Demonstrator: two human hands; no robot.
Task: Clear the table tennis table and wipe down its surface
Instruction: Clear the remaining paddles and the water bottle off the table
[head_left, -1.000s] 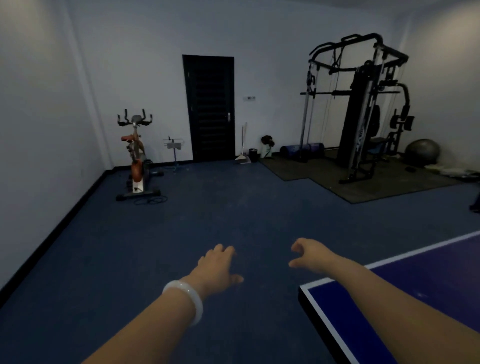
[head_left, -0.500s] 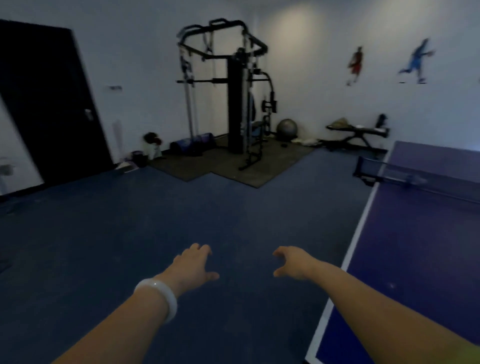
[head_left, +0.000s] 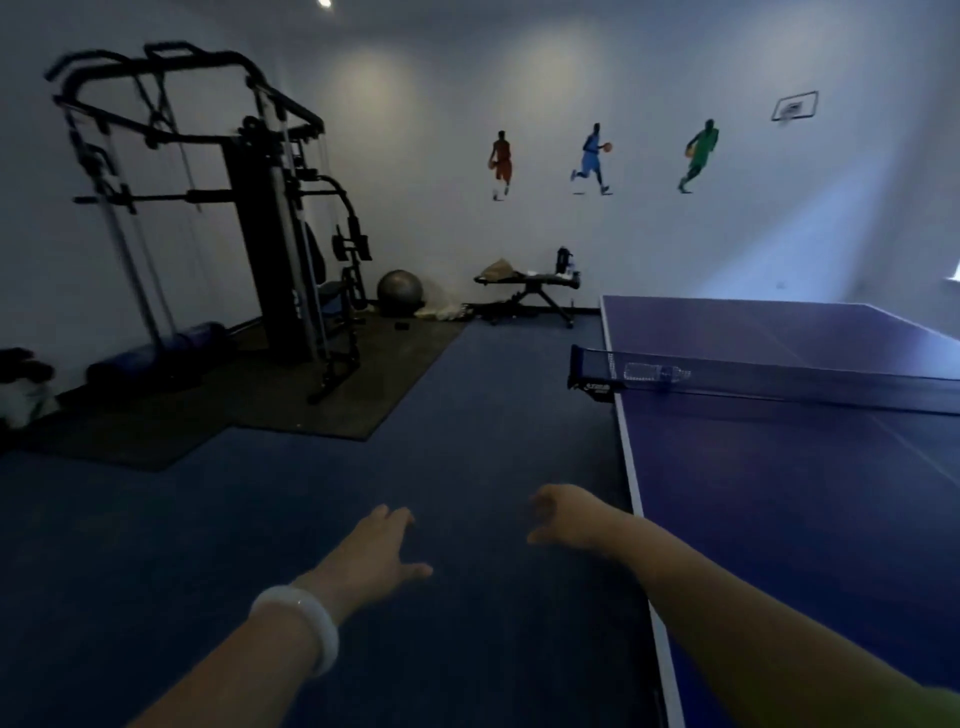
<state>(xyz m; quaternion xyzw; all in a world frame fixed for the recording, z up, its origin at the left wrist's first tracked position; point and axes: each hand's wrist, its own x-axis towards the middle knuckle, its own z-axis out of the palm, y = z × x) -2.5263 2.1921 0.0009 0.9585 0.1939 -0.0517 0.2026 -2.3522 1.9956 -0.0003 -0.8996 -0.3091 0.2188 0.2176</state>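
head-worn view, facing forward-down, beside table (head_left: 779, 467)

We see bare forearms; white glossy bangle (head_left: 304, 626) on our left wrist, yellow-green sleeve edge (head_left: 943, 699) on the right arm.

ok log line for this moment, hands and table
left hand: open, holds nothing | right hand: loosely curled, holds nothing | table tennis table: to the right, untouched | plastic bottle: lying behind the net
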